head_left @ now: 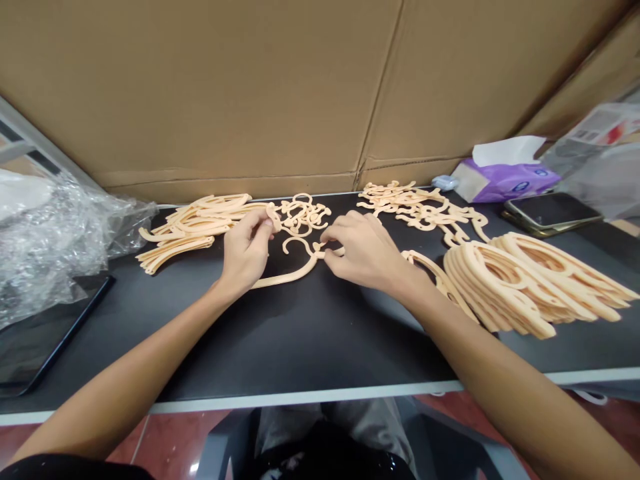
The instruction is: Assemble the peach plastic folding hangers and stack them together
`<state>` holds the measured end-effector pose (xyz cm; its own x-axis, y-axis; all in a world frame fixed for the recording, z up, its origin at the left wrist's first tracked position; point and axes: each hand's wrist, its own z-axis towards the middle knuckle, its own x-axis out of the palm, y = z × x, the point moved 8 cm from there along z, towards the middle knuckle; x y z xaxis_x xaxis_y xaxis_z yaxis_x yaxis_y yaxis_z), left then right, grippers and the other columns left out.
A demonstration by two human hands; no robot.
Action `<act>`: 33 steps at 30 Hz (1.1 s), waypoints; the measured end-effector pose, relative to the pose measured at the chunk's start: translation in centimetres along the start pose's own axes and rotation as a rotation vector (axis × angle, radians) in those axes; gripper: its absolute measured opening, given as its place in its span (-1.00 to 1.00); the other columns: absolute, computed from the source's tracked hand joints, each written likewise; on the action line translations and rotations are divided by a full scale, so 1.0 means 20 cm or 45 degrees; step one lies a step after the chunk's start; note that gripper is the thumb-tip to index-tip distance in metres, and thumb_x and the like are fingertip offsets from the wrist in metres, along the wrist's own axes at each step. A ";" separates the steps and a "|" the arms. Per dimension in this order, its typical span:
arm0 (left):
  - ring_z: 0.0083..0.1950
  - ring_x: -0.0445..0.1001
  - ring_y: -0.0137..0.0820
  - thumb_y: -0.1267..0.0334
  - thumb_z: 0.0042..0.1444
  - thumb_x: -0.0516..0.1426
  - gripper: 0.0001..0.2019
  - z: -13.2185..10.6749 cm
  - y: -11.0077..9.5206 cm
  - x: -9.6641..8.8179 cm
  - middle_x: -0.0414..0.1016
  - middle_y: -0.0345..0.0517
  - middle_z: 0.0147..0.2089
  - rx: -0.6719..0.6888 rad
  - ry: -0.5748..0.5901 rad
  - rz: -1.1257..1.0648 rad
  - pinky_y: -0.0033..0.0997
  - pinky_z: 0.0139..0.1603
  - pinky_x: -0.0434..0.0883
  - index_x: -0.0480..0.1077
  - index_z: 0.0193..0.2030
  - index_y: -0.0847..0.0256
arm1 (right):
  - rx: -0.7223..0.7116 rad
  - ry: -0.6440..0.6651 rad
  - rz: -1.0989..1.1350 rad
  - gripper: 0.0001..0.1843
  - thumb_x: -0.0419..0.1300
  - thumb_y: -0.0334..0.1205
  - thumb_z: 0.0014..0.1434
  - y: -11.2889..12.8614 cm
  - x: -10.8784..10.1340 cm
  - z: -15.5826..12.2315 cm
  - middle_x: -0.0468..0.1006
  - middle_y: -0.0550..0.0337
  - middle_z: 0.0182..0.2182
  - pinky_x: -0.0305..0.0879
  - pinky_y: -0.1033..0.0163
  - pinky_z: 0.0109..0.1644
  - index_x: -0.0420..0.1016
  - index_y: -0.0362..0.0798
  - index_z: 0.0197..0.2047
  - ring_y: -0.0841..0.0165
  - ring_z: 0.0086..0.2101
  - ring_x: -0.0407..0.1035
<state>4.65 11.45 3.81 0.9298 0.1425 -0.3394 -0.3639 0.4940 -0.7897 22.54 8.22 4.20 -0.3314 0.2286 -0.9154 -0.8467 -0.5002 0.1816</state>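
My left hand (249, 248) is closed, thumb against fingers, on a beige plastic hanger piece (274, 217) that sticks out past the fingertips. Low over the table, my right hand (361, 248) pinches the joint end of a partly assembled beige hanger (290, 276). This hanger has a curved arm running left beneath my left hand and a small hook (296, 243) rising from the joint. Behind both hands lies a small heap of loose hanger hooks (306, 212). My right fingers partly cover the joint.
Hanger arms (200, 223) are piled at left, more loose parts (425, 207) at back right. Stacked hangers (520, 280) fill the right side. Beyond them are a purple tissue pack (525, 180) and a phone (555, 211). Clear plastic wrap (60, 240) sits left; cardboard (225, 93) stands behind.
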 end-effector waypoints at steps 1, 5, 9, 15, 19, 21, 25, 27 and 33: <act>-0.34 0.39 -0.40 0.23 0.21 0.08 -0.86 0.01 0.01 -0.01 0.44 -0.20 -0.37 -0.006 -0.004 0.023 -0.42 -0.26 0.37 0.43 -0.31 0.18 | -0.051 -0.040 0.065 -0.78 0.15 -0.38 0.18 0.04 0.00 0.00 0.63 -0.01 -0.20 0.20 0.03 -0.04 0.62 -0.09 -0.19 0.12 -0.11 0.37; -0.36 0.37 -0.37 0.26 0.15 0.06 -0.84 0.03 0.04 -0.01 0.45 -0.18 -0.39 -0.032 0.053 0.117 -0.39 -0.30 0.33 0.46 -0.33 0.19 | -0.373 0.037 0.235 -0.68 0.05 -0.32 0.36 0.25 0.12 -0.03 0.55 -0.05 0.09 0.19 -0.01 0.13 0.52 -0.13 0.09 0.13 0.06 0.32; -0.28 0.47 -0.30 0.30 0.11 0.03 -0.77 0.04 0.06 0.01 0.54 -0.15 -0.34 -0.059 0.202 0.260 -0.33 -0.21 0.36 0.52 -0.24 0.20 | -0.396 0.202 0.298 -0.65 0.00 -0.18 0.45 0.33 0.23 -0.05 0.56 -0.03 0.07 0.12 -0.06 0.18 0.53 -0.12 0.10 0.15 0.04 0.32; -0.35 0.46 -0.31 0.30 0.14 0.05 -0.69 0.01 0.11 0.08 0.53 -0.22 -0.40 -0.080 0.468 0.410 -0.33 -0.24 0.33 0.47 0.00 0.16 | -0.324 0.193 0.280 -0.67 0.04 -0.11 0.45 0.31 0.22 -0.04 0.53 -0.01 0.03 0.07 -0.06 0.10 0.59 -0.01 0.00 0.15 0.01 0.26; -0.37 0.46 -0.32 0.18 0.19 0.06 -0.75 0.02 0.10 0.08 0.57 -0.17 -0.36 -0.061 0.576 0.465 -0.37 -0.31 0.32 0.50 -0.08 0.15 | -0.359 0.154 0.193 -0.68 0.00 -0.22 0.46 0.32 0.24 -0.04 0.54 -0.04 -0.03 0.07 0.01 0.05 0.57 -0.12 -0.09 0.17 -0.01 0.26; -0.40 0.45 -0.33 0.05 0.20 0.09 -0.69 0.03 0.08 0.08 0.57 -0.17 -0.39 -0.111 0.678 0.499 -0.41 -0.37 0.30 0.49 -0.07 0.17 | -0.378 0.140 0.159 -0.67 -0.04 -0.27 0.46 0.33 0.24 -0.05 0.55 -0.06 -0.04 0.07 0.04 0.02 0.53 -0.18 -0.10 0.18 -0.04 0.27; -0.35 0.47 -0.36 -0.07 0.17 0.14 -0.62 0.02 0.04 0.04 0.58 -0.16 -0.35 -0.164 0.936 0.548 -0.46 -0.33 0.34 0.49 -0.10 0.22 | -0.366 0.118 0.120 -0.71 -0.05 -0.30 0.46 0.33 0.24 -0.04 0.56 -0.05 -0.08 0.06 0.06 0.00 0.49 -0.19 -0.08 0.19 -0.08 0.29; -0.34 0.47 -0.38 -0.07 0.20 0.13 -0.62 -0.01 0.04 0.01 0.58 -0.16 -0.33 -0.182 1.058 0.473 -0.48 -0.32 0.36 0.52 -0.13 0.22 | -0.354 0.116 0.078 -0.72 -0.05 -0.30 0.45 0.33 0.23 -0.04 0.55 -0.01 -0.13 0.06 0.06 0.00 0.48 -0.17 -0.10 0.19 -0.12 0.29; -0.25 0.54 -0.36 -0.02 0.20 0.17 -0.65 -0.09 0.13 -0.06 0.68 -0.14 -0.23 -0.255 1.193 0.338 -0.50 -0.22 0.43 0.63 -0.11 0.18 | -0.353 0.079 -0.047 -0.75 -0.04 -0.31 0.42 0.34 0.23 -0.05 0.51 0.05 -0.21 0.06 0.08 -0.07 0.45 -0.12 -0.17 0.20 -0.22 0.27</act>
<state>2.52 11.00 1.32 0.4291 -0.5504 -0.7162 -0.6370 0.3777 -0.6719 15.72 5.08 0.88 -0.2693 0.2039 -0.9412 -0.7089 -0.7035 0.0505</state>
